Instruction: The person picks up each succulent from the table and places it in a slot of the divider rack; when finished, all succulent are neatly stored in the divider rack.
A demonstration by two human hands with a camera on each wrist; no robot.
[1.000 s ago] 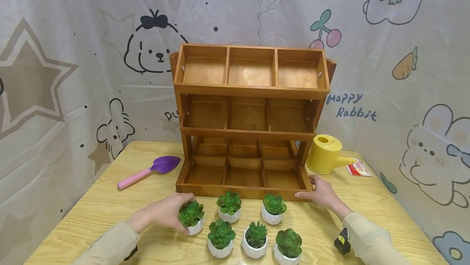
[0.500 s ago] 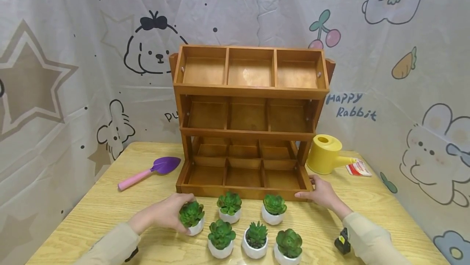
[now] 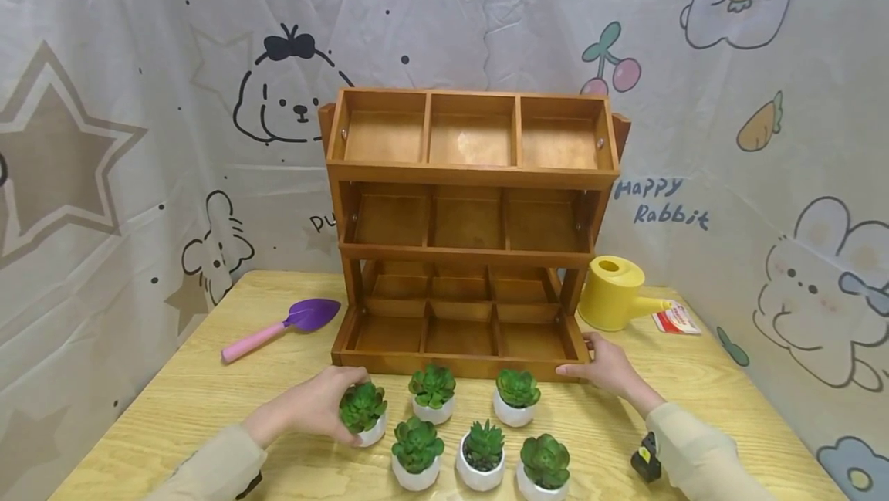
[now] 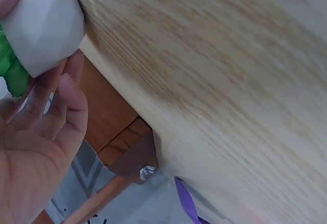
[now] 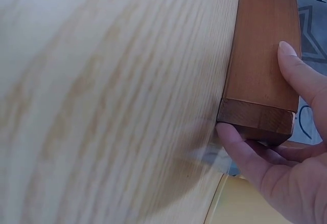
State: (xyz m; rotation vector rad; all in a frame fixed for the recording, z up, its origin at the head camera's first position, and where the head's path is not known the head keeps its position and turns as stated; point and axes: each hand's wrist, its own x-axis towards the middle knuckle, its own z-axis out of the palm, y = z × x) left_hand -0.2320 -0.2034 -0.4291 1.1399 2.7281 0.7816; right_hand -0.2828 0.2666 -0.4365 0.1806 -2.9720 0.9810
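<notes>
My left hand (image 3: 316,406) pinches the leftmost potted succulent (image 3: 365,411) between thumb and fingers. My right hand (image 3: 611,367) clasps a lower front corner of the wooden rack (image 3: 472,174).

I stretch my left arm, in its pale sleeve (image 3: 215,461), toward the left end of the wooden rack (image 3: 472,174), my left hand (image 3: 316,407) just in front of it, thumb and fingers curved in a grip. My right arm, sleeved alike (image 3: 704,447), slants in toward the rack's front right corner, which my right hand (image 3: 610,366) grips, its thumb (image 3: 572,369) lying along the front and its fingers bent around the end. Both wrists show bare past the cuffs.
</notes>
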